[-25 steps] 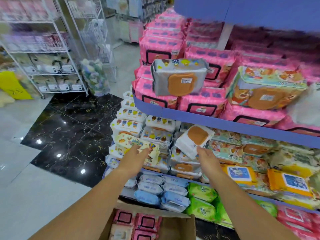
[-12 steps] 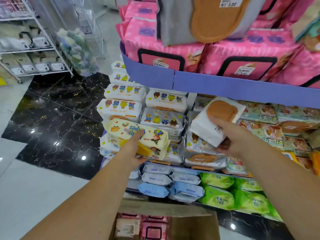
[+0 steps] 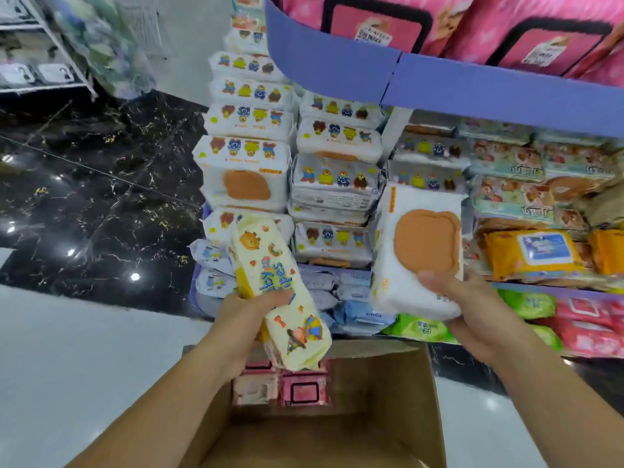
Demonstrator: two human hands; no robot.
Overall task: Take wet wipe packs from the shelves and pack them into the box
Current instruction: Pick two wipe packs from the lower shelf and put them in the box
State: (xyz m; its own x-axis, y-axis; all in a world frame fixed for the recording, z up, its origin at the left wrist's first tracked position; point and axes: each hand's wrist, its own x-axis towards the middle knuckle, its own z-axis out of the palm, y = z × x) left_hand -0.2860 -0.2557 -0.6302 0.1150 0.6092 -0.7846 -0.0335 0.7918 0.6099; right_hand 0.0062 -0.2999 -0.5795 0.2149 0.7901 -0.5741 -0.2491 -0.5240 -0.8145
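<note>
My left hand [image 3: 248,314] grips a pale yellow baby wipes pack [image 3: 280,292] with cartoon prints, held off the shelf and tilted over the box's far edge. My right hand [image 3: 462,305] holds a white wipe pack [image 3: 417,251] with an orange-brown lid, thumb on its lower edge, in front of the middle shelf. Below both hands stands an open cardboard box [image 3: 381,393] on the floor. Pink wipe packs [image 3: 304,390] lie in its far left corner; the rest of its bottom is bare.
White packs with cartoon bears [image 3: 246,163] are stacked on the shelf ahead. A purple shelf edge [image 3: 472,86] with pink packs above overhangs at the top. Orange [image 3: 533,255], green [image 3: 526,304] and blue [image 3: 361,314] packs fill the lower right. Black marble floor lies to the left.
Both hands have pulled their packs off the shelf and drawn them down toward the box. My head has tilted down, so the box fills more of the view.
</note>
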